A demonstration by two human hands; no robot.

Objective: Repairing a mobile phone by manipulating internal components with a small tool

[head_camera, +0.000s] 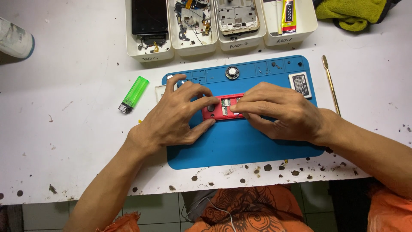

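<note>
Red phone body [223, 107]: lies flat, opened side up, at the middle of the blue work mat [240, 146].

Left hand [176, 118]: grip clamped on the body's left end, thumb on the near edge, fingers over the far edge.

Right hand [279, 111]: covers the right end; fingertips [235, 108] pressed together on the metal slots at the middle.

Handling, as judged: steady with the left, press lightly with the right, keep the body flat on the mat.

Mat: also carries a small round speaker [232, 72] at its far edge and a flat battery [300, 83] at its far right corner.

Worktop [64, 141]: white and spotted; green lighter [134, 93] to the left, metal pry tool [331, 85] to the right, white parts trays [150, 51] along the far side.
</note>
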